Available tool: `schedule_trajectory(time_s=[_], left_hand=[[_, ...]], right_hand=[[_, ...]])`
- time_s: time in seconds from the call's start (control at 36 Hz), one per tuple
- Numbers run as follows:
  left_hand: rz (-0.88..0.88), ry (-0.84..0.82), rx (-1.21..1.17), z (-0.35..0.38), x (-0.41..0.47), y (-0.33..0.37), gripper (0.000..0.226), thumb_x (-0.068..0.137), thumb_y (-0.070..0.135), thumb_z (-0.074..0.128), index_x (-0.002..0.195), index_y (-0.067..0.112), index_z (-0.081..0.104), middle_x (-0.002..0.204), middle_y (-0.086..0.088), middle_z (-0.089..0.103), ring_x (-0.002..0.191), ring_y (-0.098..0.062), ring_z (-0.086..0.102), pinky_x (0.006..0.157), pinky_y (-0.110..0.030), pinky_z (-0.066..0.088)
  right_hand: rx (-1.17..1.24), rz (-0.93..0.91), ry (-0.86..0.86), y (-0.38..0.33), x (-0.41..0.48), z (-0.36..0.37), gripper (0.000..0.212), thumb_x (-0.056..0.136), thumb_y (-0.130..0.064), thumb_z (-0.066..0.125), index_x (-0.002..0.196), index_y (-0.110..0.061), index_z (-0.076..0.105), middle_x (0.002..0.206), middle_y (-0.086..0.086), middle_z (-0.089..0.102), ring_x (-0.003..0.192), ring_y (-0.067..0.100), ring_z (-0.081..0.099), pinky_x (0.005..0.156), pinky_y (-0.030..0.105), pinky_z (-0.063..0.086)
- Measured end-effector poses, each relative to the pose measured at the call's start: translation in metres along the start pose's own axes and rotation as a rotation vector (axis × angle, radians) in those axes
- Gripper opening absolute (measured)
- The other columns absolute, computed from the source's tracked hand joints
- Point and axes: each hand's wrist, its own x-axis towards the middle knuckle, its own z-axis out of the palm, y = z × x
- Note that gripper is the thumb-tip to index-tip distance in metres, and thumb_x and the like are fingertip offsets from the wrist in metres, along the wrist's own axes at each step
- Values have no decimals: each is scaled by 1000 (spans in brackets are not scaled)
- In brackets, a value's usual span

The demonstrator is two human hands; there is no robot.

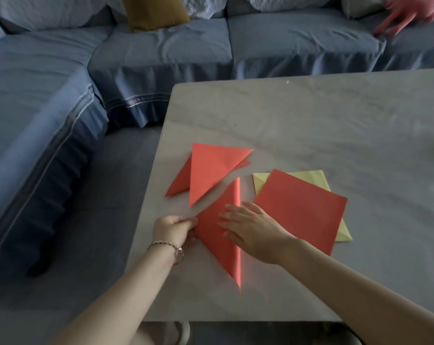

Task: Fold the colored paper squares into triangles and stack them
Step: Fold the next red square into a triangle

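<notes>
Now mid-fold on the red paper triangle (pixel 220 255), flat on the near-left part of the pale marble-look table (pixel 310 115). Pinched at its left tip by the left hand (pixel 174 229), with fingers and thumb curled round the corner, probably to keep the two layers matched. Pressed from above by the right hand (pixel 250 230), with fingers straight and spread on the paper and grasping nothing, likely to stop sliding while the crease is set. Long straight edge on the right side, slightly raised and catching light.

Just beyond, set aside as the finished pile: upper folded red triangle (pixel 211 170) overlapping lower folded red triangle (pixel 181 183), loosely, with corners unmatched. Probably worth squaring up later.

To the right, placed within easy reach as supply: flat unfolded red paper square (pixel 300 210) on top of pale yellow paper (pixel 308 176), seen only at the far edge and the lower right corner.

By count: three red triangles, two piled and one under the hands. One red square unfolded. At least one yellow sheet; beyond that, impossible to tell.

Elsewhere: thin bracelet (pixel 168 247) on the left wrist, blue fabric sofa (pixel 161 51), mustard cushion (pixel 153 11), and another person's hand (pixel 410 13), blurred, on the far-right seat.
</notes>
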Motion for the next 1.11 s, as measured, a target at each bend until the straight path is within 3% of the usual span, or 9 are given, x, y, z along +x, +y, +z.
schedule_trajectory(time_s=[0.08, 0.14, 0.19, 0.25, 0.42, 0.5, 0.83, 0.97, 1.11], left_hand=[[56, 16, 49, 0, 4, -2, 11, 75, -1, 69, 68, 5, 64, 43, 7, 59, 33, -2, 53, 35, -15, 45], [93, 17, 94, 0, 7, -5, 13, 75, 0, 70, 66, 7, 65, 43, 8, 59, 35, -3, 55, 37, -16, 48], [134, 29, 137, 0, 9, -7, 11, 74, 1, 72, 66, 7, 68, 40, 12, 59, 43, -10, 59, 50, -23, 53], [189, 46, 191, -1, 10, -8, 3, 72, 3, 74, 72, 3, 71, 40, 17, 57, 55, -14, 60, 65, -27, 52], [212, 33, 208, -3, 9, -8, 3, 73, 4, 72, 71, 6, 71, 40, 18, 57, 50, -7, 59, 54, -14, 49], [168, 13, 169, -3, 10, -9, 10, 74, 1, 71, 66, 7, 69, 41, 12, 59, 44, -10, 60, 58, -24, 55], [166, -13, 158, -2, 13, -12, 25, 74, 2, 70, 57, 19, 65, 41, 13, 60, 38, -1, 56, 70, -33, 54], [162, -11, 169, -2, 13, -12, 14, 75, 4, 69, 65, 13, 69, 41, 12, 60, 39, -4, 57, 54, -26, 54], [162, 13, 205, -2, 13, -12, 21, 72, 9, 73, 55, 21, 66, 51, 3, 64, 58, -23, 64, 73, -40, 57]], right_hand=[[-15, 54, -64, 6, -4, 3, 85, 76, -50, -9, 136, -24, 45, 146, -10, 37, 140, 9, 21, 114, 31, 2], [-52, 77, -30, 9, -8, 6, 68, 85, -46, 7, 121, -25, 60, 132, -10, 54, 128, 8, 43, 111, 33, 20], [-82, 136, 20, 16, -13, 10, 56, 94, -43, 17, 99, -29, 72, 109, -15, 68, 108, 6, 60, 104, 31, 36], [-91, 206, 24, 17, -16, 6, 69, 98, -43, 5, 94, -31, 72, 105, -17, 68, 106, 6, 61, 102, 32, 27], [-77, 254, 3, 17, -7, 0, 76, 84, -53, -9, 140, -26, 36, 149, -16, 28, 143, 11, 2, 115, 35, -3], [-101, 309, -2, 19, 6, -5, 47, 100, -39, 18, 139, -22, 35, 150, -12, 28, 143, 13, 1, 114, 35, 1], [-153, 421, -18, 35, 48, -14, 40, 99, -33, 31, 136, -20, 41, 148, -5, 32, 143, 17, 7, 113, 31, 13], [-79, 434, -57, 35, 43, -10, 67, 93, -50, 39, 145, -12, 22, 154, -1, 17, 144, 17, -2, 115, 33, 5], [-52, 416, -116, 30, 26, -2, 93, 82, -67, 43, 148, -13, 5, 157, -3, 0, 141, 15, -17, 116, 40, -6]])
